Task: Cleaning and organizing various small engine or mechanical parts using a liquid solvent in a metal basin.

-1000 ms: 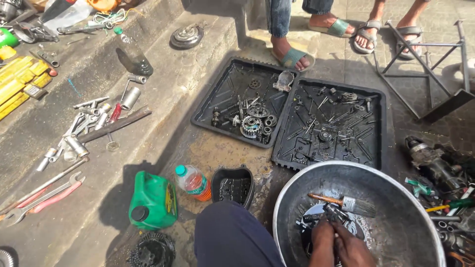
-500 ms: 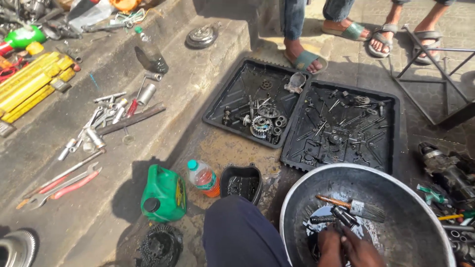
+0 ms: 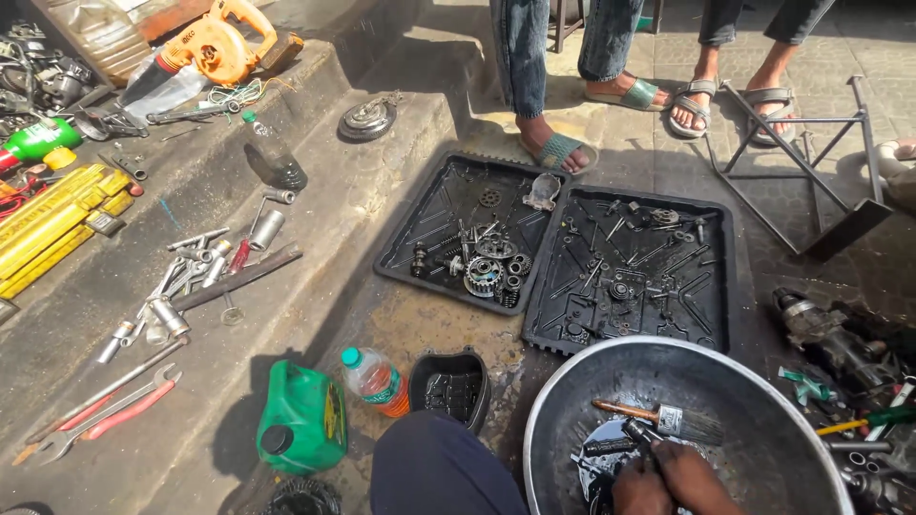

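Head view looks down on a stained concrete floor in sunlight, where a step left of the metal basin (image 3: 572,401) carries loose sockets and spanners (image 3: 181,286), with a green jug (image 3: 303,420) and a plastic bottle (image 3: 377,381) nearer it. Two black trays (image 3: 563,253) of gears and bolts lie just beyond the basin, and sandalled feet stand farther off. Inside it, beside a paintbrush (image 3: 658,418), the left hand (image 3: 641,488) and right hand (image 3: 695,477) meet, both closed on a small dark oily part (image 3: 641,441).

green jug (image 3: 303,429) | plastic bottle (image 3: 378,381) | two black trays (image 3: 630,277) | spanners (image 3: 100,410)
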